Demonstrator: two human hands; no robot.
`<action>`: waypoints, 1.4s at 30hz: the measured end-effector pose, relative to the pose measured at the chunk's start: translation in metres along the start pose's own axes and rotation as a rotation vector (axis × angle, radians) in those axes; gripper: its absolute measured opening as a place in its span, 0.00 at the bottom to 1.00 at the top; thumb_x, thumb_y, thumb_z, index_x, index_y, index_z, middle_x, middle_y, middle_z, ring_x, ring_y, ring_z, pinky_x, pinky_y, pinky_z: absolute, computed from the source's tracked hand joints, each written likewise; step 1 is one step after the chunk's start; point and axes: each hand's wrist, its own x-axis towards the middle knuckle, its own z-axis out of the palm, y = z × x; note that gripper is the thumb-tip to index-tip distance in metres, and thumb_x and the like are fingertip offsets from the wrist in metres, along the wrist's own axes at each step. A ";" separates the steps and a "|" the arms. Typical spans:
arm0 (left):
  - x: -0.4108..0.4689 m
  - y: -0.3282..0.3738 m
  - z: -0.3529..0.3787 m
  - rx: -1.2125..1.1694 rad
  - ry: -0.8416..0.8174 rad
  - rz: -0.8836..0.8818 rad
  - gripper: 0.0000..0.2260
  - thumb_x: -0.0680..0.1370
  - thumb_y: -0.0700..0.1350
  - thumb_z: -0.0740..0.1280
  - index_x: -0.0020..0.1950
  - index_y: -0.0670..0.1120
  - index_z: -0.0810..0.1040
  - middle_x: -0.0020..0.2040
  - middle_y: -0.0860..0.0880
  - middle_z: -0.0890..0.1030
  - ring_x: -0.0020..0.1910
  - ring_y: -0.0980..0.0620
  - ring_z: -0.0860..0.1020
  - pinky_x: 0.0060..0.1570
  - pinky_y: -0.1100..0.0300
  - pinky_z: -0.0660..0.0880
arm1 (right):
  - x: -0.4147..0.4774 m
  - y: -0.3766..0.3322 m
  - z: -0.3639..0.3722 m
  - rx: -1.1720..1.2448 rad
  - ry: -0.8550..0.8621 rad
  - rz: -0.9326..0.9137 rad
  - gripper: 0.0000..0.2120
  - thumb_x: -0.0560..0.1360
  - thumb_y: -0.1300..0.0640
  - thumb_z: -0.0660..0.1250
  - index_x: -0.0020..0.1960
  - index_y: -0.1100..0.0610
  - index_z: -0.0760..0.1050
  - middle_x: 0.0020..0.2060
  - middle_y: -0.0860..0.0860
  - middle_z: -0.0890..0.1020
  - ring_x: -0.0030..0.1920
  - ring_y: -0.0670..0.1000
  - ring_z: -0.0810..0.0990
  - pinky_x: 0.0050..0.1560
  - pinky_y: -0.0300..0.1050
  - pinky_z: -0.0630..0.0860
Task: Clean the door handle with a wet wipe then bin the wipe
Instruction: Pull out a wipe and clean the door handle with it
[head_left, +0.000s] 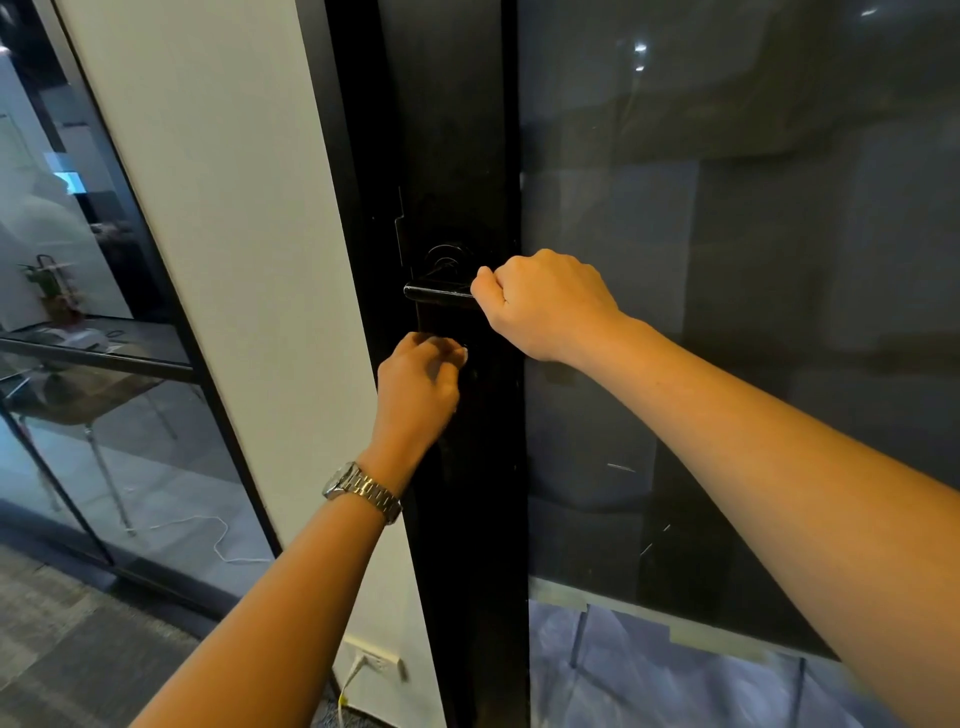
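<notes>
Facing a black door (452, 130) with dark glass (727, 260) to the right, a pale wall (218, 260) to the left and, further left, a glass partition (104, 364) onto another room. Reaching in with both bare arms. Clenching the right hand (545, 306) round the free end of the handle (436, 293), a black lever lying level on the door's stile. Holding the left hand (418, 382) just below the handle, close to the stile, fingers curled and blurred; cannot tell if clasping anything. Showing only a pale fleck at the left fingertips (460, 356), too small to call wipe or nail. Wearing a metal watch (363, 491) on the left wrist. Low on the wall, a socket (376, 662) with a cable (345, 691) plugged in. No wipe plainly in view, no bin in view. Cannot judge the wiping as begun or finished from this; with one grip on the lever and the other close under it, probably at or near the wiping step, with binning yet to do.
</notes>
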 end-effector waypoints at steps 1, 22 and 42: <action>0.001 0.000 0.001 -0.032 0.026 -0.049 0.09 0.78 0.39 0.61 0.52 0.41 0.80 0.49 0.50 0.75 0.37 0.60 0.72 0.35 0.82 0.68 | 0.000 0.000 0.000 0.002 0.000 0.000 0.27 0.82 0.50 0.49 0.25 0.56 0.63 0.23 0.49 0.68 0.26 0.47 0.66 0.27 0.40 0.58; 0.019 0.008 -0.001 -0.051 -0.028 -0.003 0.06 0.73 0.37 0.69 0.48 0.42 0.80 0.46 0.48 0.77 0.46 0.50 0.77 0.37 0.73 0.68 | -0.002 0.000 0.001 -0.005 0.007 0.000 0.27 0.82 0.51 0.49 0.25 0.55 0.63 0.24 0.49 0.68 0.26 0.47 0.66 0.27 0.41 0.57; -0.005 -0.018 0.013 0.106 0.023 0.193 0.15 0.76 0.44 0.65 0.62 0.42 0.73 0.59 0.43 0.72 0.52 0.55 0.69 0.51 0.67 0.68 | -0.003 0.000 0.000 -0.003 -0.006 0.001 0.27 0.82 0.51 0.49 0.25 0.55 0.63 0.23 0.49 0.68 0.26 0.47 0.66 0.27 0.40 0.58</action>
